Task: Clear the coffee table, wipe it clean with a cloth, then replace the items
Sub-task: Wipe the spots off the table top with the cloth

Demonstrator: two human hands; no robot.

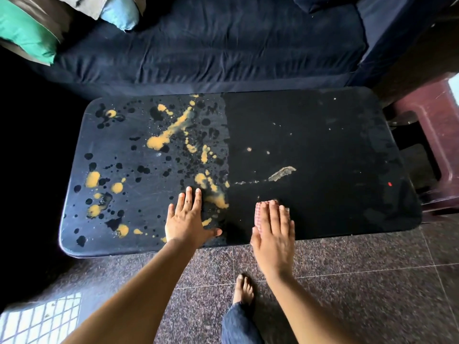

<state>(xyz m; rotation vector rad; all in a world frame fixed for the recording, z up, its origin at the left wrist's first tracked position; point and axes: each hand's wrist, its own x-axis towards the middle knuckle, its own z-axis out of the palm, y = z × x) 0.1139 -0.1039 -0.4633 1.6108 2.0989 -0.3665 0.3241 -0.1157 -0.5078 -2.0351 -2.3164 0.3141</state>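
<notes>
Plainly, the dark coffee table (323, 120) fills the middle of the head view, and both of the person's hands lie on it near its front edge.

The left hand (185, 219) rests palm down on the table's left half. Its fingers are straight and spread, its thumb is stretched out to the right, and it holds nothing. The right hand (273, 234) lies just right of the table's midline. Its fingers are straight and close together, pressing flat on a pinkish checked cloth (258, 214). The cloth shows only past the fingertips and along the hand's left side; the rest is hidden under the palm.

Yellow splatters (169, 132) and black drops (142, 169) are scattered over the table's left half, and one yellow patch lies just beside the left fingertips. The right half looks darker, and the change of tone follows a straight line across the middle of the top. On that half lie a pale flat scrap (282, 173), a few small crumbs, and a red speck (390, 184) toward the right end.

A navy sofa (211, 45) stands behind the table, with a green cushion (24, 33) and a blue cushion (121, 13) at its left end. A maroon stool (437, 135) stands at the table's right end. In front of the table, a bare foot (243, 289) stands on the speckled stone floor (372, 281).
</notes>
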